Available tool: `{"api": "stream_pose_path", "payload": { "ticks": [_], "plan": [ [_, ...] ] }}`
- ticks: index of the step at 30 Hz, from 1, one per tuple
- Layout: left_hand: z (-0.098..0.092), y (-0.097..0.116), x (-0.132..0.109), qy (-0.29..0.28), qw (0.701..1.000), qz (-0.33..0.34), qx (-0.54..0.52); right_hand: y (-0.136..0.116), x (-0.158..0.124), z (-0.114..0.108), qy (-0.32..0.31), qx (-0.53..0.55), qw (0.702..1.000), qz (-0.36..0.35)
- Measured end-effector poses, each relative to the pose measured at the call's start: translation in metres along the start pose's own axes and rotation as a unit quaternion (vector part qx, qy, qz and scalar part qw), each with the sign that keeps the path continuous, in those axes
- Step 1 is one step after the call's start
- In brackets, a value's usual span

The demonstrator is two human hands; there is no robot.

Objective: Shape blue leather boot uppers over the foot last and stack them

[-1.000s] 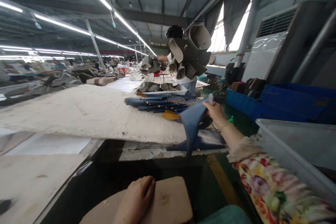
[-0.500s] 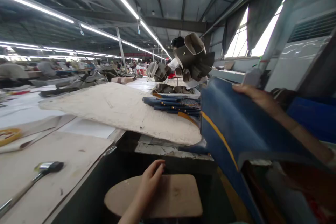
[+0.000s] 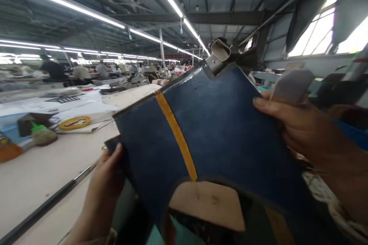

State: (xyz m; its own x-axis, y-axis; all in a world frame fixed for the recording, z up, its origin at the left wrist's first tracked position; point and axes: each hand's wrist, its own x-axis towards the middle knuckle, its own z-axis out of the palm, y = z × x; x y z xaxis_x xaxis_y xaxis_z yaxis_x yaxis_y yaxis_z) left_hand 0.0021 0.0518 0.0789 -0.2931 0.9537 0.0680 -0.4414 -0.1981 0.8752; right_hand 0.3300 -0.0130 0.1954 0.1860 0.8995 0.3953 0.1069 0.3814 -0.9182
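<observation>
A large dark-blue leather-like panel [image 3: 227,122] with a curved cut-out in its lower edge is held up in front of me. A yellow-brown strip [image 3: 176,136] runs down it. My left hand [image 3: 107,174] grips the left edge, thumb on the face. My right hand [image 3: 290,122] pinches the right edge between thumb and fingers. Just above that hand shows a pale grey, round-ended flat piece [image 3: 293,86]; whether the same hand holds it I cannot tell. Through the cut-out appears a tan board [image 3: 208,203], partly covered by the panel.
On the pale worktable [image 3: 57,172] at left lie a long dark-handled tool [image 3: 48,204], a yellow ring-shaped tray [image 3: 75,122] and a green-handled brush [image 3: 43,134]. Rolled grey-brown pieces [image 3: 221,53] stand behind the panel. People work at far tables.
The blue panel has swung left and up, its face now toward me. My left hand has left the tan board and taken the panel's left edge. The view has shifted.
</observation>
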Motion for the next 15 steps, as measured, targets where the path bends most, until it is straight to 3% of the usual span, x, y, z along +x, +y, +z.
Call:
{"api": "stream_pose_path", "payload": {
  "ticks": [3, 5, 7, 11, 15],
  "plan": [
    [-0.02, 0.043, 0.014, -0.011, 0.99, 0.14, 0.012, 0.033, 0.002, 0.002, -0.024, -0.071, 0.997, 0.009],
    [-0.03, 0.055, 0.021, -0.026, 0.985, 0.168, 0.017, 0.049, 0.004, 0.005, -0.03, -0.105, 0.994, -0.004],
    [-0.038, 0.052, 0.026, -0.03, 0.988, 0.154, 0.017, 0.057, 0.005, 0.009, -0.039, -0.132, 0.99, -0.013],
    [-0.055, 0.005, 0.029, -0.022, 0.996, 0.085, 0.015, 0.065, 0.003, 0.013, -0.07, -0.199, 0.977, -0.011],
    [-0.07, -0.063, 0.014, -0.026, 0.997, -0.069, 0.026, 0.087, -0.011, -0.001, -0.134, -0.259, 0.956, 0.024]
  ]
}}
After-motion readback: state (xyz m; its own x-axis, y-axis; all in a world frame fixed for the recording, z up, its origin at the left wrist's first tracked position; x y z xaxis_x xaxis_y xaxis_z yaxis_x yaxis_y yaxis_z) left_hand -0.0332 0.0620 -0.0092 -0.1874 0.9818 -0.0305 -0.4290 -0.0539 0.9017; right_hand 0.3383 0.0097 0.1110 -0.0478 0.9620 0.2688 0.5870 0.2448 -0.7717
